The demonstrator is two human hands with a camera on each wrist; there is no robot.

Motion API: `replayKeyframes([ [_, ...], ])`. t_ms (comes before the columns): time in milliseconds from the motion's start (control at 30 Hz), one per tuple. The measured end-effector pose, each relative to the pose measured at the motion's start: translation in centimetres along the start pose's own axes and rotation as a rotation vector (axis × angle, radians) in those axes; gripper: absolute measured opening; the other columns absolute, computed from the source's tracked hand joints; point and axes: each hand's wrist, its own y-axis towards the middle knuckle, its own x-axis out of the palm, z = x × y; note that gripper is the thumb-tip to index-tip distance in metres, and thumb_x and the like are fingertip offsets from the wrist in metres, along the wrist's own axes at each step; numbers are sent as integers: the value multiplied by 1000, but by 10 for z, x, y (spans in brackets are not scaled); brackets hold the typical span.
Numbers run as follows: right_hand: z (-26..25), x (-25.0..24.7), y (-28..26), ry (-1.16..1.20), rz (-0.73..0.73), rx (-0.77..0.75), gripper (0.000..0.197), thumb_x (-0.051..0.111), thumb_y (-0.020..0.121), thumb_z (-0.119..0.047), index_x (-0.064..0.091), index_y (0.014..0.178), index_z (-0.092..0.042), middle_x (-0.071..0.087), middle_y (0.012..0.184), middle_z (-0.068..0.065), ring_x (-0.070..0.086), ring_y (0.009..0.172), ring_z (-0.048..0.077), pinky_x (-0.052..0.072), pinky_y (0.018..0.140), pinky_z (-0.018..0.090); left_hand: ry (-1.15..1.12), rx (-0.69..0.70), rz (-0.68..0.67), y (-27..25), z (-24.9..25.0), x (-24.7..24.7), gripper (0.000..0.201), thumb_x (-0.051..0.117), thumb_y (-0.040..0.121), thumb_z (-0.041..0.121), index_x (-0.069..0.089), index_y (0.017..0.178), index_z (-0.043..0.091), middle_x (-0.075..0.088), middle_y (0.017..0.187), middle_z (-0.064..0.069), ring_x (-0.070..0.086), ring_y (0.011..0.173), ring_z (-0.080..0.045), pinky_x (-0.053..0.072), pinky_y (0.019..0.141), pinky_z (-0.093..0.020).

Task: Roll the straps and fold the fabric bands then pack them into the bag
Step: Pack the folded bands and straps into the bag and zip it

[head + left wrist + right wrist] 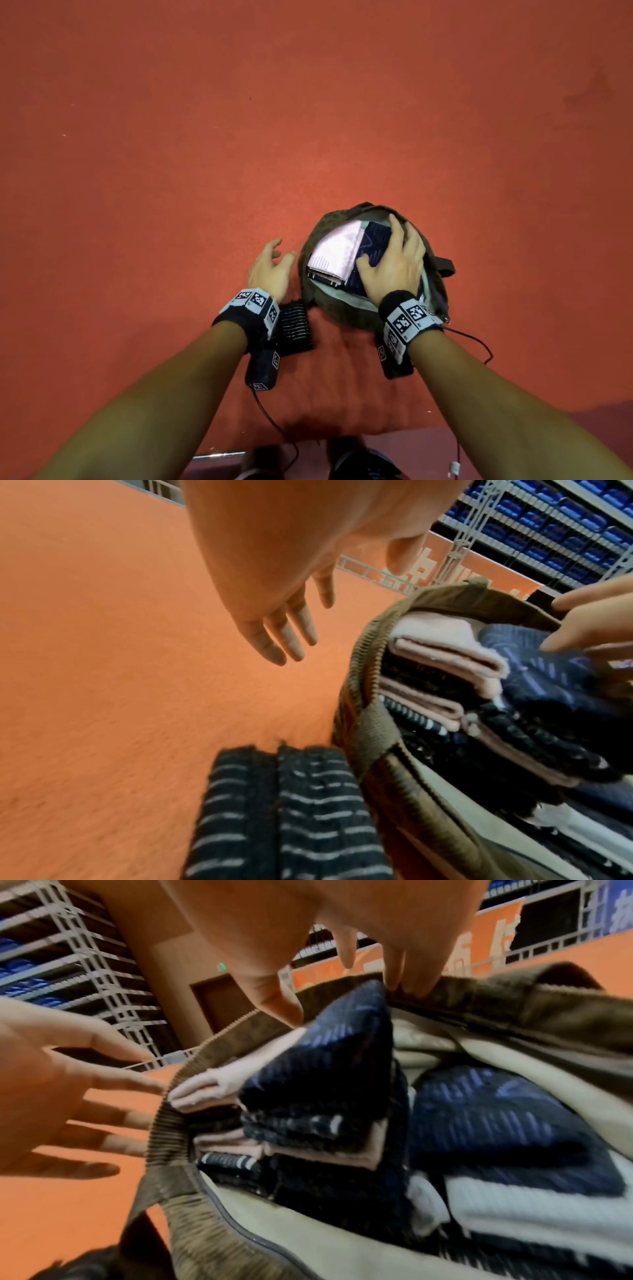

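Looking down from my head, I see the olive bag (342,310) standing open on the orange floor (171,154), with my right hand (394,267) laid flat over its mouth — fingers straight and slightly spread, resting on the navy patterned band (373,243) packed inside. A folded pink band (337,253) lies just beside it in the bag, towards my left. My left hand (270,270) hovers just left of the bag's rim, fingers loosely fanned and holding nothing. A black band with pale stripes (296,329) lies on the floor by my left wrist, touching the bag's side.

From my left wrist, my left fingers (284,634) reach out straight over bare floor, apart from the bag (373,739). The striped band (291,813) lies folded below my palm, against the bag's wall. Inside, pink folds (445,653) are stacked on darker bands, and my right fingertips (561,642) touch the navy one (548,674).

From my right wrist, my right fingers (404,969) press at the bag's far rim (496,999), with the navy band (329,1053) directly beneath them — flat contact, no pinch. My left hand (51,1091) shows spread open outside the zipper edge (171,1115), its fingertips close to it; whether they touch I cannot tell.
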Motion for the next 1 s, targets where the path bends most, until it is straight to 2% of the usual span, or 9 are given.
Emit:
replayKeyframes([
  [133,-44,8,-25,82,0,-350,54,65,77,-28,57,130,-18,50,134,6,42,127,28,40,106,45,67,-33,31,3,-26,-17,38,61,94,30,58,132,26,64,123,3,60,112,-18,45,96,-33],
  [267,-66,50,-70,164,-359,-485,30,58,87,-25,62,117,-22,57,113,-5,55,106,15,51,89,39,129,-141,-7,2,-74,-27,29,64,91,20,62,120,21,66,114,0,63,103,-21,49,93,-33],
  [367,-55,88,-96,123,-498,-275,33,58,92,-24,59,125,-26,54,124,-6,53,116,15,49,98,36,69,-261,-101,-3,-111,-25,12,64,92,20,60,104,23,68,97,1,66,96,-23,50,86,-31],
  [433,-43,106,-107,99,-490,-127,40,58,92,-20,55,132,-24,50,133,-3,49,124,18,44,105,37,-10,-322,-152,-8,-130,-19,11,68,89,30,58,92,26,70,94,1,67,98,-26,50,91,-34],
  [567,-26,123,-116,153,-430,-13,51,57,94,-15,47,144,-16,48,141,4,48,130,20,38,112,32,-154,-404,-221,-21,-147,-8,52,66,70,66,65,102,25,73,106,1,68,100,-24,53,94,-42],
  [700,-14,132,-116,169,-542,192,68,65,92,-43,42,149,-13,55,141,8,52,130,23,38,111,32,-402,-447,-241,-27,-140,-4,23,70,89,40,66,94,19,73,90,0,69,85,-22,58,71,-28],
  [800,-4,142,-117,178,-646,318,86,58,76,-76,52,141,-20,61,131,7,58,122,24,45,106,37,-434,-443,-282,-27,-140,3,57,82,61,47,73,104,12,77,94,-10,73,93,-31,59,81,-37],
  [900,-1,142,-118,380,-705,430,58,70,81,-59,58,128,-26,67,118,0,65,109,19,50,101,38,-443,-480,-282,-29,-133,6,53,74,60,35,74,103,5,76,89,-13,73,82,-29,56,70,-30],
  [1000,-2,136,-121,550,-686,517,51,76,73,-54,64,112,-25,73,107,0,70,98,17,55,96,37,-503,-527,-363,-37,-113,5,20,62,81,21,72,78,4,71,67,-10,66,63,-24,53,61,-26],
])
